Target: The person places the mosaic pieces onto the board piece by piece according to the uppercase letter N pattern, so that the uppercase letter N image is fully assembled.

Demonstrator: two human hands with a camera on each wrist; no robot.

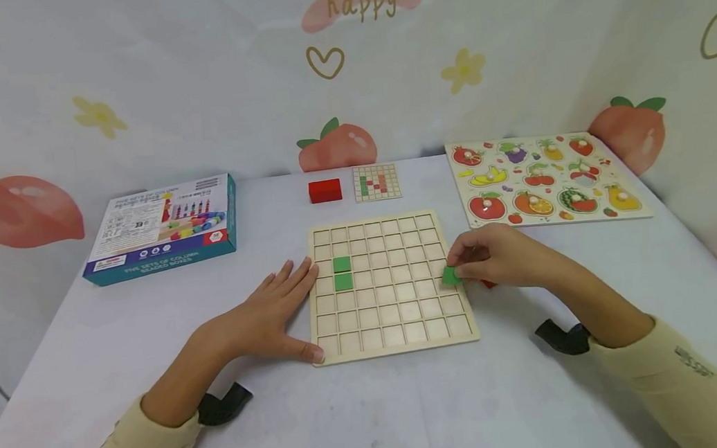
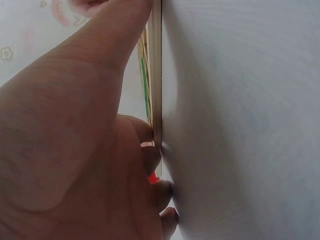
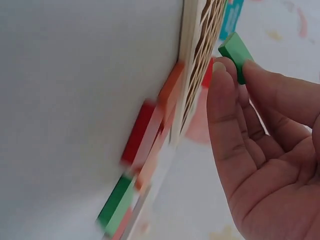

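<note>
A wooden grid board [image 1: 394, 292] lies flat on the white table. Two green square tiles [image 1: 342, 273] sit in adjoining cells of its second column, one above the other. My left hand [image 1: 271, 313] lies at the board's left edge with fingers spread, thumb at the near corner and fingertips by the side. Between thumb and fingertip, my right hand [image 1: 498, 259] pinches a green tile [image 3: 237, 52] over the board's right edge. Beside that edge, in the right wrist view, lie a red block [image 3: 142, 132], an orange block [image 3: 171, 90] and a green block [image 3: 117, 202]; the right hand mostly hides them in the head view.
Behind the board are a red block [image 1: 325, 191] and a small pattern card [image 1: 377, 182] with a coloured grid. A boxed bead set [image 1: 162, 227] lies at the back left, a fruit puzzle board [image 1: 545, 180] at the back right. A printed cloth [image 1: 217, 74] hangs behind.
</note>
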